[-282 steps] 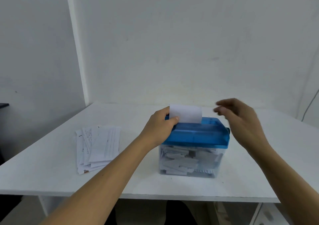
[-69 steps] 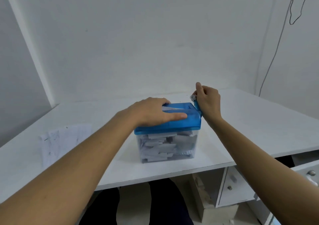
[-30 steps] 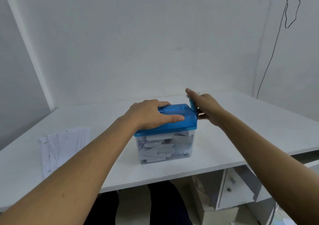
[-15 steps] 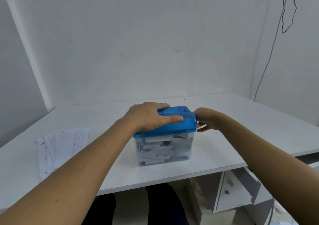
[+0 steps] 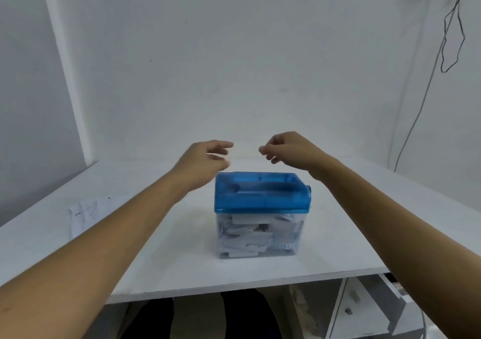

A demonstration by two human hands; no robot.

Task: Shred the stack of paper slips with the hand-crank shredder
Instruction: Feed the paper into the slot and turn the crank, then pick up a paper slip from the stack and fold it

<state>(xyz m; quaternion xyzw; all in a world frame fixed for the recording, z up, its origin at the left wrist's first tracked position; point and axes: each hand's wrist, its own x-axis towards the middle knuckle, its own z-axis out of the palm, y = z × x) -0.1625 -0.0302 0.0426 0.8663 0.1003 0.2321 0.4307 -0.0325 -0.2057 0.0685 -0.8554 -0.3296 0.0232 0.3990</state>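
The hand-crank shredder (image 5: 261, 194) has a blue lid over a clear bin (image 5: 257, 237) packed with white paper strips; it stands on the white table (image 5: 161, 265). Nothing sticks out of its slot. My left hand (image 5: 205, 160) hovers above the lid's back left corner, blurred, fingers loosely extended and holding nothing. Above the back right of the lid floats my right hand (image 5: 289, 148), fingers loosely curled, also without anything in it. Neither hand touches the shredder. The stack of paper slips (image 5: 83, 212) lies flat at the table's left.
A white wall corner stands behind the table. A cable (image 5: 426, 83) hangs down the right wall. Under the table's right end is a white drawer unit (image 5: 364, 310) with a drawer pulled out. My dark-clothed legs (image 5: 197, 315) show below the front edge.
My left hand has lifted off the blue lid and my right hand has let go of the crank at the lid's right end; both now hover above the shredder.
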